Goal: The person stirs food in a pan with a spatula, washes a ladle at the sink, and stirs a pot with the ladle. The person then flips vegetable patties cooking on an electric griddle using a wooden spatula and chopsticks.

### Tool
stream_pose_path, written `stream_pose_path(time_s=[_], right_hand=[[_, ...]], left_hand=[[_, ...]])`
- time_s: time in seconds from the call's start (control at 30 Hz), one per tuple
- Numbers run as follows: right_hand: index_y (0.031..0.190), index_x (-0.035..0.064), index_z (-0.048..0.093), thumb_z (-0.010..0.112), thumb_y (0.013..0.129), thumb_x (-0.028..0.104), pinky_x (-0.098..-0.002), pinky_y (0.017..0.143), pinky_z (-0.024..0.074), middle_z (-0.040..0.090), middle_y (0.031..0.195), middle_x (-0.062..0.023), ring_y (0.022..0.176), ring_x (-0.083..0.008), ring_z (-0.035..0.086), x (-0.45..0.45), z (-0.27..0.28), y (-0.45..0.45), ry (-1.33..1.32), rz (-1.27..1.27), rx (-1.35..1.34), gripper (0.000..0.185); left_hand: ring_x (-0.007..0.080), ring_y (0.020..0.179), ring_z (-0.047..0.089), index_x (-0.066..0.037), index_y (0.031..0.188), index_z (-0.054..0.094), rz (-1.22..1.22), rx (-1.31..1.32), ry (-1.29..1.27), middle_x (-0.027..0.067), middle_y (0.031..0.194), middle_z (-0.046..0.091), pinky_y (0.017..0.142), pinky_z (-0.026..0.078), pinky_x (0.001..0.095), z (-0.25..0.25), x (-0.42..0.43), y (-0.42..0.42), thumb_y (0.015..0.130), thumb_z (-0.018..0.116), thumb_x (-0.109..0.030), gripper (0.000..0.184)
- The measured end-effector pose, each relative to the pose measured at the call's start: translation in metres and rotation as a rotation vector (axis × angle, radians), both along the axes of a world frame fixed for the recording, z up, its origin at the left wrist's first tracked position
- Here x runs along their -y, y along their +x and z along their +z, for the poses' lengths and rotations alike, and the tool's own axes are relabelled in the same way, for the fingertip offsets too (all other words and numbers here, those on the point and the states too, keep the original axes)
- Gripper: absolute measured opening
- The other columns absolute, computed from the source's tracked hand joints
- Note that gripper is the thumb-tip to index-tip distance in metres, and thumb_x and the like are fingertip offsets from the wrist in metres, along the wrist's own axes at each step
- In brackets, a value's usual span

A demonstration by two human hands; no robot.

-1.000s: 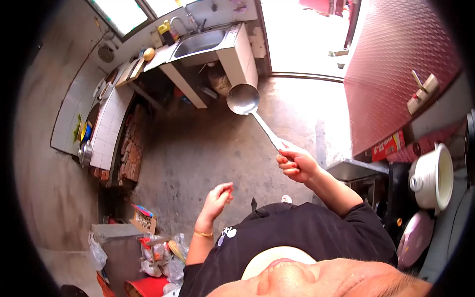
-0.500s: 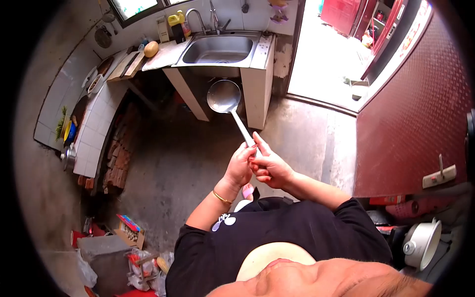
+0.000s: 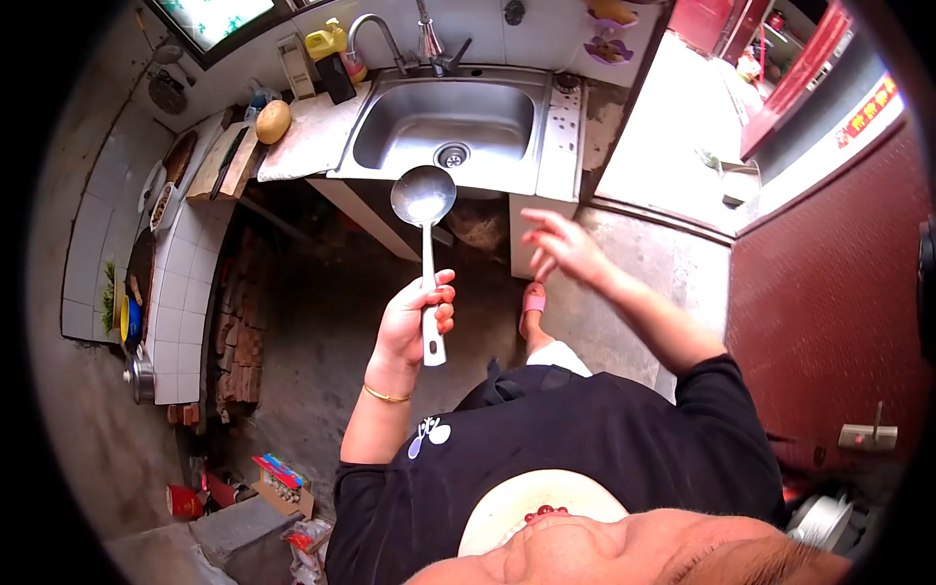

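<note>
My left hand [image 3: 414,317], with a gold bracelet at the wrist, is closed round the white handle of a metal ladle [image 3: 424,198]. The ladle points away from my body, its round bowl just in front of the sink's near edge and its handle end showing below my fist. Off to the right, my right hand [image 3: 564,246] is in the air with its fingers apart, holding nothing. It appears in front of the white sink support. Beyond the ladle is the steel sink [image 3: 409,117], with a drain and a tap [image 3: 434,49].
Left of the sink, a counter [image 3: 304,146] bears a yellowish round fruit or gourd [image 3: 273,122], cutting boards [image 3: 234,161] and a yellow bottle [image 3: 325,41]. Bricks [image 3: 244,361] are stacked under the tiled ledge. A red door [image 3: 829,292] and a doorway are at right.
My right hand has let go of the ladle and moved up and right. My left hand keeps the ladle, now more upright in view and further left. The sink appears nearer.
</note>
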State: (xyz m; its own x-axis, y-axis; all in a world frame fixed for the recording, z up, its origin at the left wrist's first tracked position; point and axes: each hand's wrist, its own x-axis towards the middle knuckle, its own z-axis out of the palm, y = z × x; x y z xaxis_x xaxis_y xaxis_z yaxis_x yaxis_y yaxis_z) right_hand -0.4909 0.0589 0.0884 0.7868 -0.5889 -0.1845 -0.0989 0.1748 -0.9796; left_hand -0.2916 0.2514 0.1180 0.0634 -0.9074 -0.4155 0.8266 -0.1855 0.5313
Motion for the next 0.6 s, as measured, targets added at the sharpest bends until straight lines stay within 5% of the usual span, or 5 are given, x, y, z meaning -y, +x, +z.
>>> stream_pose_path(time_s=[0.1, 0.17, 0.23, 0.37, 0.6], right_hand=[[0.121, -0.0004, 0.051, 0.052, 0.087, 0.018, -0.0339, 0.066, 0.0548, 0.057, 0.104, -0.0161, 0.083, -0.0236, 0.062, 0.124, -0.026, 0.060, -0.402, -0.008, -0.136, 0.039], [0.117, -0.0010, 0.054, 0.054, 0.081, 0.018, -0.0387, 0.086, 0.0483, 0.056, 0.108, -0.0193, 0.098, -0.0325, 0.058, 0.207, -0.055, 0.108, -1.039, -0.060, -0.197, 0.040], [0.118, 0.0009, 0.054, 0.053, 0.078, 0.017, -0.0403, 0.100, 0.0372, 0.053, 0.115, -0.0224, 0.111, -0.0371, 0.049, 0.272, -0.058, 0.163, -0.939, -0.068, -0.293, 0.043], [0.122, 0.0008, 0.046, 0.051, 0.077, 0.010, -0.0406, 0.100, 0.0368, 0.042, 0.127, -0.0181, 0.120, -0.0330, 0.041, 0.363, -0.050, 0.265, -1.221, -0.075, -0.444, 0.046], [0.106, 0.0055, 0.054, 0.056, 0.069, 0.006, -0.0379, 0.099, 0.0353, 0.050, 0.113, -0.0099, 0.112, -0.0271, 0.043, 0.431, -0.065, 0.345, -1.713, 0.009, -0.562, 0.037]], left_hand=[[0.0058, 0.049, 0.044, 0.001, 0.110, 0.049, 0.021, -0.107, 0.026, 0.0037, 0.077, 0.052, 0.044, 0.041, 0.0201, -0.008, 0.049, 0.033, 0.087, 0.044, -0.003, 0.023], [0.0054, 0.047, 0.042, 0.002, 0.112, 0.049, 0.065, -0.196, 0.077, 0.0038, 0.075, 0.051, 0.042, 0.039, 0.0194, -0.009, 0.081, 0.046, 0.087, 0.043, -0.001, 0.026], [0.0054, 0.046, 0.040, 0.003, 0.113, 0.048, 0.087, -0.281, 0.115, 0.0037, 0.075, 0.050, 0.041, 0.038, 0.0197, -0.007, 0.113, 0.060, 0.087, 0.043, -0.001, 0.027], [0.0055, 0.048, 0.039, 0.004, 0.115, 0.048, 0.130, -0.395, 0.180, 0.0024, 0.073, 0.047, 0.041, 0.037, 0.0187, -0.001, 0.168, 0.085, 0.088, 0.041, -0.001, 0.029], [0.0063, 0.049, 0.040, 0.009, 0.119, 0.045, 0.140, -0.494, 0.156, 0.0057, 0.077, 0.050, 0.041, 0.038, 0.0197, -0.006, 0.218, 0.111, 0.088, 0.040, -0.002, 0.033]])
